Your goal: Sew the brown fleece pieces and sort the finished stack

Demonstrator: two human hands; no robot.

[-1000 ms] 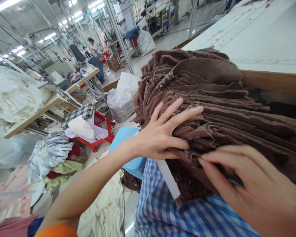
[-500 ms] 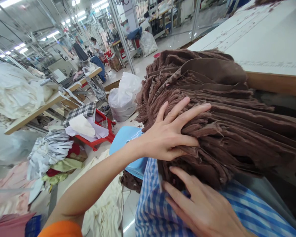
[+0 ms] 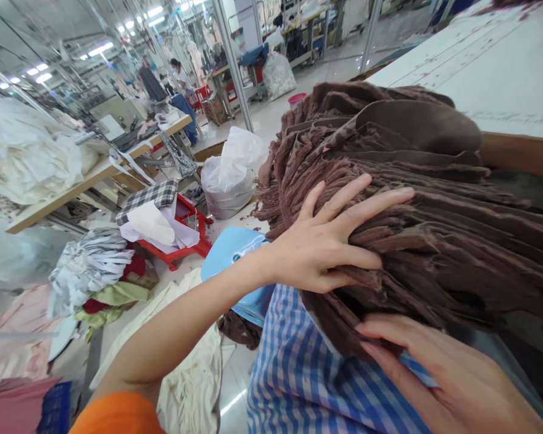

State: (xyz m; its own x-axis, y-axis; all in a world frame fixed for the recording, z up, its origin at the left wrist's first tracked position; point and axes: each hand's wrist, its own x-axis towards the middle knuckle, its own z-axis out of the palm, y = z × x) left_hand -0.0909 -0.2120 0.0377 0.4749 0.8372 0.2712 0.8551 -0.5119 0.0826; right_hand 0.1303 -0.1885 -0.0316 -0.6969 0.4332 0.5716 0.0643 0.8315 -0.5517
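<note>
Garment workshop floor: your stack of frayed brown fabric [image 3: 434, 241] sits right of frame over blue-checked cloth [image 3: 308, 361], left hand [image 3: 326, 241] pressing on it with fingers spread, right hand [image 3: 452, 386] with fingers together at its lower edge, grip unclear, light-blue plastic seat [image 3: 233, 259] just left.

Orange short sleeve [image 3: 116, 415] on left arm, ending above bare forearm [image 3: 185, 328]; left hand [image 3: 319, 247] and right hand [image 3: 452, 380] bare, fingernails trimmed short.
</note>
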